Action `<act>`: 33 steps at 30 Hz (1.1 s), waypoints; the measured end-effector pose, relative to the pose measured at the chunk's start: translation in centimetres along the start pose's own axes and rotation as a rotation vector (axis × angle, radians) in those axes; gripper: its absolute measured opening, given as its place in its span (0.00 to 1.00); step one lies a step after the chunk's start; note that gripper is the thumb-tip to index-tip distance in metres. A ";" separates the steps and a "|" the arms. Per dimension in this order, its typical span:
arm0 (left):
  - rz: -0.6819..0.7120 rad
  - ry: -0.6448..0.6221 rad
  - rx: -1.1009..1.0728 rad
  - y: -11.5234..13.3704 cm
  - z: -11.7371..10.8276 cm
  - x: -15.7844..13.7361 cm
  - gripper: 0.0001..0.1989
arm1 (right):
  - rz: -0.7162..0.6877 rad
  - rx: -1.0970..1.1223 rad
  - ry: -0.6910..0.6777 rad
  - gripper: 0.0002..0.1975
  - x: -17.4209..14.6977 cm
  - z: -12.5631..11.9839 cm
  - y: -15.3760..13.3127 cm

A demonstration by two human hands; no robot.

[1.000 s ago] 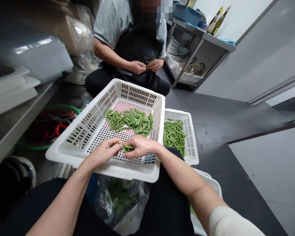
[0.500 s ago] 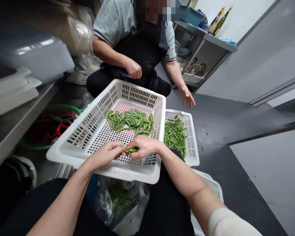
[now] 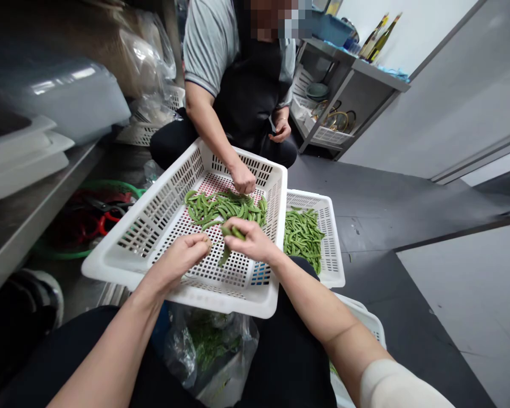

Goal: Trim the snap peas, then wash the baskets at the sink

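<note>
A white slotted basket (image 3: 276,294) rests in front of me, with a loose pile of green pea pods (image 3: 204,208) on its bottom. Above its near part, my right hand (image 3: 255,241) is closed around a few pea pods (image 3: 225,255), one hanging down from the fingers. My left hand (image 3: 182,254) is just to the left, fingers pinched together; whatever they hold is too small to make out. The two hands are slightly apart. A co-worker's hand (image 3: 243,180) reaches into the far side of the same basket, at the pile.
To the right, a second white basket (image 3: 335,249) holds many more pods. Below the near rim, a clear plastic bag (image 3: 178,345) contains green scraps. A green-rimmed basket (image 3: 63,252) with scissors is on the left under a metal shelf (image 3: 38,209). The co-worker sits opposite.
My hands have drawn apart, the right one moving up and away with the pods. The co-worker's one hand has reached down into the basket; the other has pulled back toward the body.
</note>
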State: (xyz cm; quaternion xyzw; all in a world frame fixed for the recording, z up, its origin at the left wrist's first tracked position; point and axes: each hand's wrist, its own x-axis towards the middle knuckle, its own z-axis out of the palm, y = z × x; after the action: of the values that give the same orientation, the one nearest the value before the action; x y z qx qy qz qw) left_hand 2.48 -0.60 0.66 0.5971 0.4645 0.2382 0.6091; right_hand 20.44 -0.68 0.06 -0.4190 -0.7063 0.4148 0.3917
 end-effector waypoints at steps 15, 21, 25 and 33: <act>0.198 -0.052 0.106 -0.8 0.3 0.1 0.20 | 0.198 0.591 0.237 0.20 0.6 0.3 0.8; 0.295 -0.287 0.260 0.0 -0.2 -0.5 0.20 | 0.547 0.820 -0.396 0.32 0.8 -0.5 2.3; 0.265 -0.192 0.268 -0.3 -0.6 -0.6 0.19 | 0.563 0.640 -0.587 0.26 -0.2 0.1 1.8; 0.074 0.068 -0.401 -0.9 0.8 0.0 0.19 | 0.311 0.534 0.287 0.15 1.1 1.8 0.8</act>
State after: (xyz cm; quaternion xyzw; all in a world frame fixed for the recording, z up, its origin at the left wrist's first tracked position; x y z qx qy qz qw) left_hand 2.91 -1.22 -0.31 0.4722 0.4060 0.3679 0.6905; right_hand 18.63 0.10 -1.13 -0.4585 -0.4380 0.5767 0.5152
